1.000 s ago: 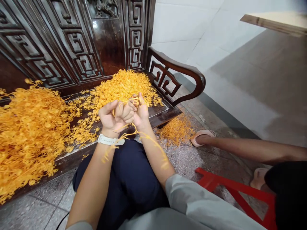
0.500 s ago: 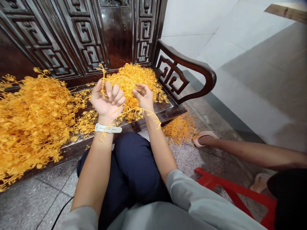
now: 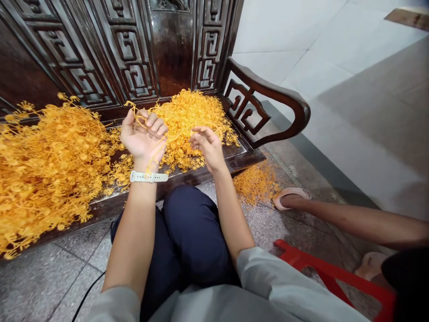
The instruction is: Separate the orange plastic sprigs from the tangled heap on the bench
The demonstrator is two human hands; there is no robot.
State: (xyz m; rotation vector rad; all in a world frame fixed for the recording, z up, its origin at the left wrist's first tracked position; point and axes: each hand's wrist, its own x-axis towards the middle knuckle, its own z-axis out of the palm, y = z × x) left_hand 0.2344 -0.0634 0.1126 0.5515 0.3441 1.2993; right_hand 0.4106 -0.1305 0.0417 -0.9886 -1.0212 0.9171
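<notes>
My left hand (image 3: 144,136), palm up with bent fingers, grips a thin yellow plastic stem (image 3: 135,109). One end of it pokes up above the fingers, while blurred strands trail down past the wrist and its pale watch band (image 3: 149,177). To the right, my right hand (image 3: 209,147) is raised with its fingertips drawn close together. A faint, blurred strand passes by these fingertips; what they pinch is too small to make out. Behind both hands lies a heap of small yellow plastic flower pieces (image 3: 197,107) on the dark wooden bench (image 3: 234,157).
A larger pile of yellow flower stems (image 3: 50,170) covers the bench's left side. Bare yellow stems (image 3: 256,183) lie on the floor below the curved armrest (image 3: 284,96). At right are a red stool (image 3: 331,273) and another person's leg (image 3: 351,219).
My hands have moved slightly apart, the left leftward and the right rightward. The branching strand that hung across both wrists now shows only as a blur near the left wrist. The view has shifted slightly.
</notes>
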